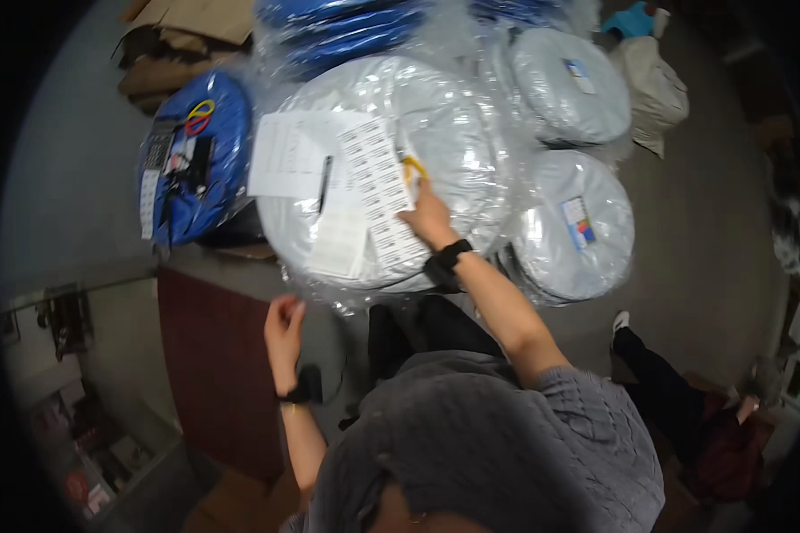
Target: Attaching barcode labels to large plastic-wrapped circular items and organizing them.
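A grey concrete floor (702,231) fills the right of the frame, crowded toward the top with plastic-wrapped cable coils, and a dark red cabinet (218,373) sits at lower left. The large grey coil (378,169) lies flat in the upper middle, sealed in crinkled clear film, with a white sheet (289,155) and a long strip of printed labels (382,191) spread across its top. The right hand (428,216) rests on that strip at the coil's centre right, fingers stretched forward toward a small yellow tool or connector (413,167); whether they pinch it is hard to tell, since the fingertips blur into the film. The left hand (282,326) hangs just below the coil's lower edge, loosely curled, holding nothing and not touching the wrap.

The coil looks heavy and stiff as a mass, its film slippery and easily torn; the safest hold would likely be under its rim with both hands, not by the wrap. The label strip is light and flimsy and could crease. A blue coil (191,160) lies at upper left, and two smaller grey coils (569,84) (582,222) at right.
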`<state>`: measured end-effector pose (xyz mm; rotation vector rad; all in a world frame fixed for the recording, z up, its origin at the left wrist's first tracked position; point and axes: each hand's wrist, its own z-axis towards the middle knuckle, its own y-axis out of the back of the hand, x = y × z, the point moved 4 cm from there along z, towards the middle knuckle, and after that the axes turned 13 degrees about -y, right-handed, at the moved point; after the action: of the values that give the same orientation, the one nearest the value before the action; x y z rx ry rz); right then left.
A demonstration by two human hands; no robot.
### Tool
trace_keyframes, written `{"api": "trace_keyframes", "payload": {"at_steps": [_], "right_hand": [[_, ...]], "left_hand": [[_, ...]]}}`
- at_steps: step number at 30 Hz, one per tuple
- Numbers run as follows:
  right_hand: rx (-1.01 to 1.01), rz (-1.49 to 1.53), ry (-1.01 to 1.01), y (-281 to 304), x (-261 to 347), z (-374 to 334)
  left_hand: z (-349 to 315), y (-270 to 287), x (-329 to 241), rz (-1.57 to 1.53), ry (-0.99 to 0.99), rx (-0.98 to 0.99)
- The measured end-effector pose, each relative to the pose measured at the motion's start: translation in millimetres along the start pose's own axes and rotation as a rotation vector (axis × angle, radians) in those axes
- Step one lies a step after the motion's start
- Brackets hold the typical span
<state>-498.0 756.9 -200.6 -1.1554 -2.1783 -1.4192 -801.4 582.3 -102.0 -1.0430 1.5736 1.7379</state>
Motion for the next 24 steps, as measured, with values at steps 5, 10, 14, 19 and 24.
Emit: {"api": "trace_keyframes", "payload": {"at_steps": [5, 10, 14, 19, 24], "right_hand": [[0.190, 0.470, 0.036, 9, -19, 9], [0.057, 0.663, -0.111, 77, -62, -30], [0.008, 0.818, -0.211, 74, -66, -42], [-0.019, 0.843, -0.227, 59, -48, -34], [-0.153, 0.803, -0.241, 49, -56, -38]], "left_hand": [[95, -29, 88, 0.266, -0.067, 0.184], [126, -64, 110, 0.293, 0.175, 0.439], [132, -73, 116, 0.068, 0.225, 0.498], [133, -83, 114, -0.258, 0.289, 0.636], [120, -96, 105, -0.546, 0.475, 0.567]]}}
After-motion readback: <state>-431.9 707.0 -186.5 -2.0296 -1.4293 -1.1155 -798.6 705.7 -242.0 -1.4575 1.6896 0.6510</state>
